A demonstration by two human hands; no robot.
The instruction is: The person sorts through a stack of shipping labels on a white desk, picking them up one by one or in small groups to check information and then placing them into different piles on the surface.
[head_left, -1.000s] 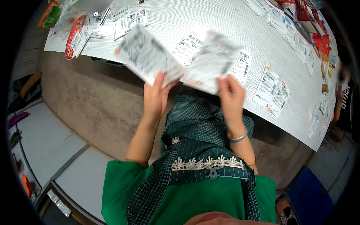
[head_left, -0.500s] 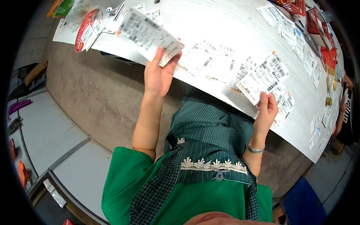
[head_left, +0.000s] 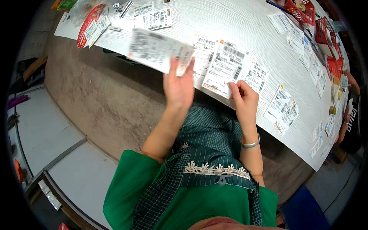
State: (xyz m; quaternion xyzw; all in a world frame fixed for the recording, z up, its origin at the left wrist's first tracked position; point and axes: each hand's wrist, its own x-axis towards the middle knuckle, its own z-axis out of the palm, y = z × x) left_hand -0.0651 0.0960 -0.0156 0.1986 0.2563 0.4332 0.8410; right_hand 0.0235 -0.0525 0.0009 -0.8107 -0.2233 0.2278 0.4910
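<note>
My left hand [head_left: 180, 88] is closed on a small stack of shipping labels [head_left: 155, 48], slightly smeared by motion, above the table's near edge. Between the thumb and fingers of my right hand [head_left: 244, 99] is the lower right corner of another shipping label [head_left: 226, 67]. This label overlaps a label on its left [head_left: 203, 50] that lies on the table. Just right of it lies a partly covered label [head_left: 257, 76]. Farther right, a pair of overlapping labels [head_left: 279, 103] rests near the table's edge.
Two labels [head_left: 157, 19] lie beyond my left hand. At the far left are a red oval card [head_left: 82, 36] with labels on it, a plastic bag [head_left: 80, 13] and a metal piece [head_left: 125, 9]. Rows of labels [head_left: 295, 40], red baskets [head_left: 299, 11] and a person's arm [head_left: 347, 115] are at the right.
My right hand has moved left with its label, away from the pair at the right. My left hand has shifted right and a little nearer, with its stack tilting flatter.
</note>
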